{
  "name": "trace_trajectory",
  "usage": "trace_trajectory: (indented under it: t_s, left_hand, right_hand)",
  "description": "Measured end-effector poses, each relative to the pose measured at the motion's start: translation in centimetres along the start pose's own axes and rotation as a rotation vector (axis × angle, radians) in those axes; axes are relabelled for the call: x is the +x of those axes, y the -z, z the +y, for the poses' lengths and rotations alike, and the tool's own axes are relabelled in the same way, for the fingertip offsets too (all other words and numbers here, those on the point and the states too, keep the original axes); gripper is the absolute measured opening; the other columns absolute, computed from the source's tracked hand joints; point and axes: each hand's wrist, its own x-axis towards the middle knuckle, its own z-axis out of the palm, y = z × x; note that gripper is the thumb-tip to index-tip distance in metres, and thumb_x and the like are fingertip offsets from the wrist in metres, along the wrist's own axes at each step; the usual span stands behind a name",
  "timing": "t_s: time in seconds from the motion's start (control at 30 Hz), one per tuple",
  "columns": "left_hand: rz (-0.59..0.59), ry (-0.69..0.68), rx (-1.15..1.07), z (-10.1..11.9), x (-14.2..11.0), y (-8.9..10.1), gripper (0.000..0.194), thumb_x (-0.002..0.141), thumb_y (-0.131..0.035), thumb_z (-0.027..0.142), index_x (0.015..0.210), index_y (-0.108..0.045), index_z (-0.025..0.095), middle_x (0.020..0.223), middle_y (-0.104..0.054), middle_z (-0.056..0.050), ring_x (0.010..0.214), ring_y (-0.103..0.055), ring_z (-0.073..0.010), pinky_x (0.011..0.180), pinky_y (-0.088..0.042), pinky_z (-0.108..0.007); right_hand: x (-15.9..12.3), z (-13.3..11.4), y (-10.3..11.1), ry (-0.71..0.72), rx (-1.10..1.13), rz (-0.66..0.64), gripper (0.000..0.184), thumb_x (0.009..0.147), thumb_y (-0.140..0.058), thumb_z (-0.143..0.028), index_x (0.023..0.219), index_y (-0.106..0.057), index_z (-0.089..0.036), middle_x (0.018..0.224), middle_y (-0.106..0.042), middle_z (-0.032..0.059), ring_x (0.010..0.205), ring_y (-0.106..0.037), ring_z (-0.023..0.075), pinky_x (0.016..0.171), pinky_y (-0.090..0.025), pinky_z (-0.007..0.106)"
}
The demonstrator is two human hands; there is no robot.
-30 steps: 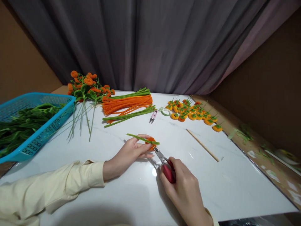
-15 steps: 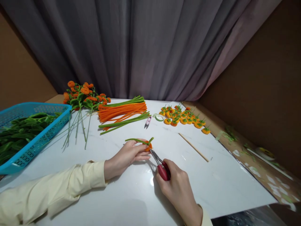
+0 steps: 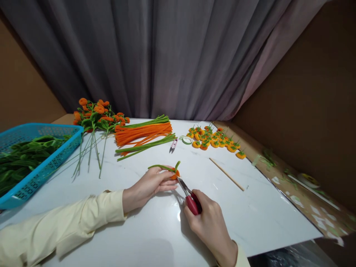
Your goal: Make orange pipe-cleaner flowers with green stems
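Observation:
Pinched between the thumb and fingers of my left hand (image 3: 151,186) is a small orange pipe-cleaner flower (image 3: 175,174) with green pipe-cleaner ends (image 3: 158,166) sticking out to the left and upward. My right hand (image 3: 210,215) is closed around the dark red handles of a pair of pliers (image 3: 191,200). The metal jaws meet the right side of the flower, though I cannot tell exactly what they grip. Both hands are above the white tabletop (image 3: 155,233), and fingers hide part of the flower.
A blue basket (image 3: 71,146) of green leaves is on the left. Behind stand orange flowers (image 3: 98,109), orange pipe cleaners (image 3: 144,132), green pipe cleaners (image 3: 147,146), thread snips (image 3: 174,144), a tape roll (image 3: 187,140) and several yellow-orange flower heads (image 3: 214,142). A wooden stick (image 3: 226,174) lies right.
The view has shifted slightly, so the table items sit a little further left. Both hands keep their hold, with the plier tips still at the flower.

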Motion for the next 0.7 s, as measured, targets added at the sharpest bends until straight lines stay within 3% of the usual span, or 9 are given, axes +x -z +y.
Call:
trace_trajectory:
  t_s: [0.43,0.7]
  left_hand:
    - [0.020,-0.118,0.042,0.60,-0.81,-0.86,0.030,0.075,-0.068,0.027,0.102,-0.061,0.015,0.096,-0.067,-0.008,0.093,-0.064,-0.0203,0.082,-0.053,-0.034]
    - [0.036,-0.124,0.056,0.22,-0.43,-0.60,0.024,0.076,-0.067,0.030,0.091,-0.064,0.011,0.096,-0.065,-0.010,0.096,-0.062,-0.0212,0.086,-0.052,-0.036]
  right_hand:
    - [0.16,-0.24,0.14,-0.006,-0.034,0.090,0.016,0.072,-0.044,-0.017,0.087,-0.049,-0.019,0.071,-0.057,0.0030,0.062,-0.053,0.0178,0.056,-0.041,0.027]
    - [-0.02,0.01,-0.24,-0.002,-0.121,0.191,0.015,0.075,-0.049,-0.022,0.090,-0.051,-0.018,0.073,-0.056,0.0030,0.067,-0.053,0.0188,0.060,-0.041,0.029]
